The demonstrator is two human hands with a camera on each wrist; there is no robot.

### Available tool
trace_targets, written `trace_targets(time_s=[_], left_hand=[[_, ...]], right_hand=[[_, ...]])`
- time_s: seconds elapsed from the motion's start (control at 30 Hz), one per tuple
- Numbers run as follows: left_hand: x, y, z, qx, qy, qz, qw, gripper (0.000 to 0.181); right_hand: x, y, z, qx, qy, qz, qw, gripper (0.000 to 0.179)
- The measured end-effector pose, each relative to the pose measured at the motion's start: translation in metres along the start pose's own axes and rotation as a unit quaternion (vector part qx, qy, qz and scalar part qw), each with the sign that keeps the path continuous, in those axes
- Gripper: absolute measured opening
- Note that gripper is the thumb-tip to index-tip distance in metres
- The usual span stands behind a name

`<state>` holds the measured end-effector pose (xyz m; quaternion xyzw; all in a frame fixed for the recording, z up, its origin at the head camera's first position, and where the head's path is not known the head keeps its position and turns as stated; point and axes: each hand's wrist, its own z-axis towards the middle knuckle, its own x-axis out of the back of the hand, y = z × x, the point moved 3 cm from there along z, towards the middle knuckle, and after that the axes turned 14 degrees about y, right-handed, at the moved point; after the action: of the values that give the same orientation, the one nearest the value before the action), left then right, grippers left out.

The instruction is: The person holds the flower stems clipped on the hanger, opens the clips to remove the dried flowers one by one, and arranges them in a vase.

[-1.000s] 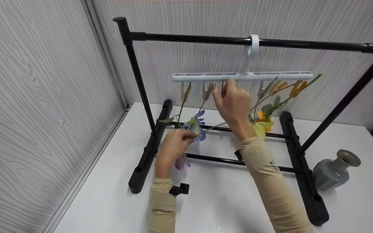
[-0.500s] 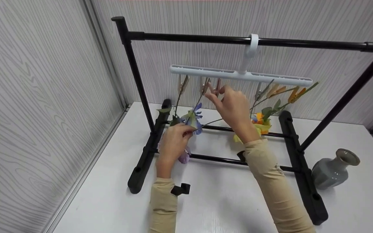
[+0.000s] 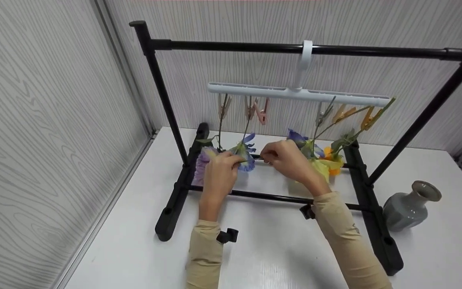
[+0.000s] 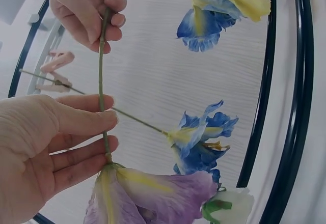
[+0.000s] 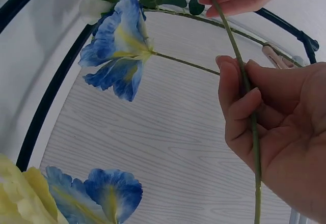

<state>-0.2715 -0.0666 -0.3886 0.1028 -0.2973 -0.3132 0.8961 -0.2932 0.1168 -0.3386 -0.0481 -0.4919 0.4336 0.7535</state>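
Observation:
A purple flower hangs just below my left hand, whose thumb and fingers pinch its green stem close to the bloom. Farther along the same stem, my right hand holds it between thumb and curled fingers, as the right wrist view shows. Above both hands is a pale blue-white hanger with several clothespins. Its pink clothespin has no stem in it. Behind my left fingertips a blue flower hangs head down from a clothespin.
The hanger hooks over the top bar of a black rack. Yellow, orange and blue blooms hang clipped at the right. Beyond the rack's right foot, a grey vase stands on the white table. A patterned wall rises at left.
My right hand has come down from the pink clothespin to the stem. The purple bloom has swung up to the left of my left hand. The hanger has tilted, its left end higher.

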Motion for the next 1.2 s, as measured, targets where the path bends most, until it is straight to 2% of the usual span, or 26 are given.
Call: trace_targets(time_s=[0.47,0.63,0.83,0.97,1.07,1.2], left_hand=[[-0.011,0.017,-0.006,-0.059,0.004,0.015,0.9982,0.011],[-0.017,0.021,-0.009,-0.076,-0.012,0.016,0.9969,0.013],[-0.019,0.023,-0.011,-0.079,-0.015,0.017,0.9966,0.013],[-0.021,0.024,-0.012,-0.078,-0.011,0.025,0.9966,0.011],[-0.022,0.028,-0.013,-0.088,-0.002,0.039,0.9953,0.014],[-0.025,0.036,-0.015,-0.123,0.021,0.069,0.9897,0.020]], right_hand=[[-0.002,0.025,-0.035,-0.046,-0.055,0.055,0.9959,0.014],[-0.004,0.033,-0.047,-0.046,-0.056,0.055,0.9959,0.017],[-0.005,0.035,-0.058,-0.024,0.014,0.006,0.9996,0.021],[-0.007,0.033,-0.068,0.001,0.087,-0.051,0.9949,0.016],[-0.010,0.032,-0.077,0.044,0.148,-0.104,0.9826,0.017],[-0.015,0.030,-0.086,0.100,0.214,-0.170,0.9568,0.023]])
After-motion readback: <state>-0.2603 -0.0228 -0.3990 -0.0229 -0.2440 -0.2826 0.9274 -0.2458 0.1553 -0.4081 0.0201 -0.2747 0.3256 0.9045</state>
